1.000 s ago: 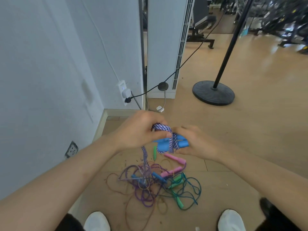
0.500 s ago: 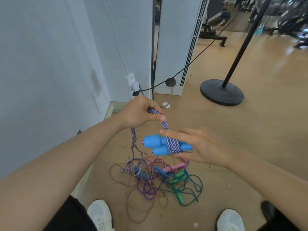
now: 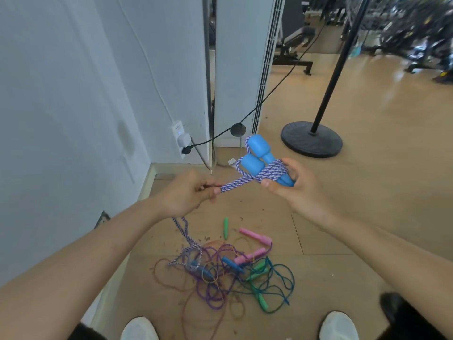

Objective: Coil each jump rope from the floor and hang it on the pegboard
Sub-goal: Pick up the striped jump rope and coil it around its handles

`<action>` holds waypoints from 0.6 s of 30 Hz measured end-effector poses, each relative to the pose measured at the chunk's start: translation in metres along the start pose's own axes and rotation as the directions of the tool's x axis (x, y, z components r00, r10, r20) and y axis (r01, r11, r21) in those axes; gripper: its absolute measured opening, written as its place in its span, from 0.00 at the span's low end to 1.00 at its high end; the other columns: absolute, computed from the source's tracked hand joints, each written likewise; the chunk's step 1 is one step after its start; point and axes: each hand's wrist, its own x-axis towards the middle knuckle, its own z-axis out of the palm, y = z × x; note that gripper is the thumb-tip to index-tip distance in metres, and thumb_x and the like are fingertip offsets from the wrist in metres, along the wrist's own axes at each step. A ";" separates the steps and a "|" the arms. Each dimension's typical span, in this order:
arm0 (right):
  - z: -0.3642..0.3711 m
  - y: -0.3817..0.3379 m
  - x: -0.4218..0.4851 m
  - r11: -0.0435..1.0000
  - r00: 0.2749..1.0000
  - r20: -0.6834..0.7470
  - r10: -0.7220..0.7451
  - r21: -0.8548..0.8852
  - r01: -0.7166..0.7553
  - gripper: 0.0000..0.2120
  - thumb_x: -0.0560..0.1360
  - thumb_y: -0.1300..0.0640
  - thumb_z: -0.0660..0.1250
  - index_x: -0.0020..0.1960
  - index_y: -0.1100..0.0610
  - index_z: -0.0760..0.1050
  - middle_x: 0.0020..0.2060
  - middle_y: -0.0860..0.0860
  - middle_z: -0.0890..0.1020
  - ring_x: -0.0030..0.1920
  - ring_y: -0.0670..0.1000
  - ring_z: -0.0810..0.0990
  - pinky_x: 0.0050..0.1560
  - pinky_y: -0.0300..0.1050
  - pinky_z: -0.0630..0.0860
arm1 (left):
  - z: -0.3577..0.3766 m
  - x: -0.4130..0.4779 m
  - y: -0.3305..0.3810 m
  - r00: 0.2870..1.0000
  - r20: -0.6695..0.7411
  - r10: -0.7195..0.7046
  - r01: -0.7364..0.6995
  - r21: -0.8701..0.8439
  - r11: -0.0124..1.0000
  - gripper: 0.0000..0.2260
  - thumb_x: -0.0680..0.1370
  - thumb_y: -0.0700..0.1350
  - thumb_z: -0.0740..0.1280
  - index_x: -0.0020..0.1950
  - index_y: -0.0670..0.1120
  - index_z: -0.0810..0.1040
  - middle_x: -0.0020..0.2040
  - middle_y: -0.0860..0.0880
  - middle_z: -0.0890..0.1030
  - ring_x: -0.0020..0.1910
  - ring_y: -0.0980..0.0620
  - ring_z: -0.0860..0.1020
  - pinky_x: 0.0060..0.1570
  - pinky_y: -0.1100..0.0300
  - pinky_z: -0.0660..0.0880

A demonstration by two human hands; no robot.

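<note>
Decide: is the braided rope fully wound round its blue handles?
Partly wound: turns wrap the blue handles, but the braided rope passes through the left hand and trails to the floor.

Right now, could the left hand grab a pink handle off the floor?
Probably not yet. The left hand is busy pinching the striped rope, held up above the floor. The pink handle lies uncovered at the pile's edge, so letting go and reaching down should work.

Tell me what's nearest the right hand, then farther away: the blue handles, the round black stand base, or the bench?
1. Blue handles: gripped in the right hand.
2. Black stand base: on the floor just ahead.
3. Bench: far back in the room.
</note>
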 end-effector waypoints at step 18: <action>0.021 -0.018 -0.024 0.748 0.829 0.515 -0.217 -0.458 0.481 0.23 0.64 0.45 0.80 0.53 0.55 0.80 0.33 0.46 0.78 0.35 0.45 0.72 0.35 0.26 0.65 | -0.003 -0.004 0.044 0.982 -0.156 0.108 -0.129 -0.129 0.983 0.10 0.76 0.52 0.74 0.37 0.50 0.79 0.30 0.48 0.71 0.31 0.56 0.66 0.34 0.53 0.66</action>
